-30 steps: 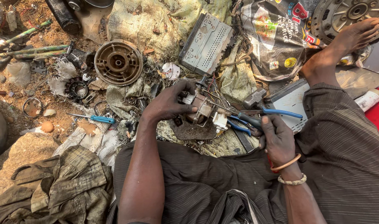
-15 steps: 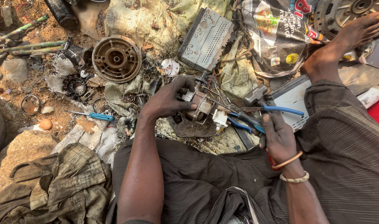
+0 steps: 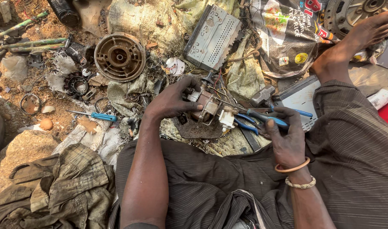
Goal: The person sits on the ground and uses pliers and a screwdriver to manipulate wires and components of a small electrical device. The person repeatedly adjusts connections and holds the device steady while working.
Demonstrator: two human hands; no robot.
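Coppery motor part under left grip

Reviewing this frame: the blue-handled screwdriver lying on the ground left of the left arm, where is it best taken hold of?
Take the screwdriver by its blue handle at the right end, coming down from above. It lies flat on the dirt, thin metal shaft pointing left; the handle is the thicker part, with rags close beside it.

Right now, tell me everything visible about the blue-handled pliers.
The pliers have blue-sleeved handles with dark metal at the pivot. They lie roughly level, the nose pointing left toward the small motor. The right hand grips the handles, fingers curled over them; the left hand holds the motor. Whether the nose touches it is unclear.
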